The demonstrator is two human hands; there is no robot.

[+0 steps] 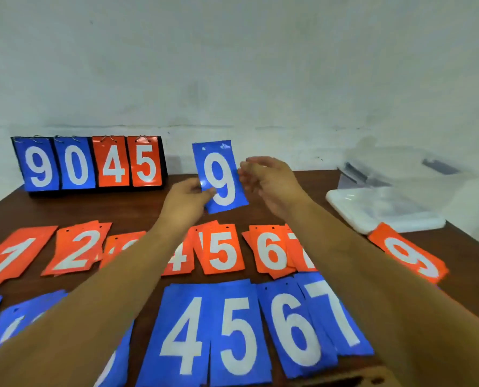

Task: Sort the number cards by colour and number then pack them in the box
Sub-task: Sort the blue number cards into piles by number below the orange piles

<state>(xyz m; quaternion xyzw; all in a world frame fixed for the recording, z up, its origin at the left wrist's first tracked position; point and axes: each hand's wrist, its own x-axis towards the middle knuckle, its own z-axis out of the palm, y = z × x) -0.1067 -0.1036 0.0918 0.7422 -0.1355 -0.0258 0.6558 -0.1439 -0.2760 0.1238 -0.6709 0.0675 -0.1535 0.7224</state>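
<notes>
My left hand (pixel 186 198) holds a blue card with a white 9 (pixel 220 177) upright above the table, pinched at its lower left edge. My right hand (pixel 269 181) hovers at the card's right edge with fingers spread; it looks blurred. On the brown table lies a row of orange piles: 1 (pixel 12 256), 2 (pixel 79 250), 5 (pixel 223 251), 6 (pixel 270 252), and an orange 9 (pixel 410 254) apart at the right. Nearer me lies a blue row: 4 (pixel 183 335), 5 (pixel 238 335), 6 (pixel 295 328), 7 (pixel 337 314). My forearms hide other piles.
A flip scoreboard (pixel 90 163) showing blue 9, 0 and orange 4, 5 stands at the back left against the wall. A clear plastic box (pixel 400 174) sits at the back right, its white lid (pixel 352 210) lying in front of it. The table's right edge runs near the box.
</notes>
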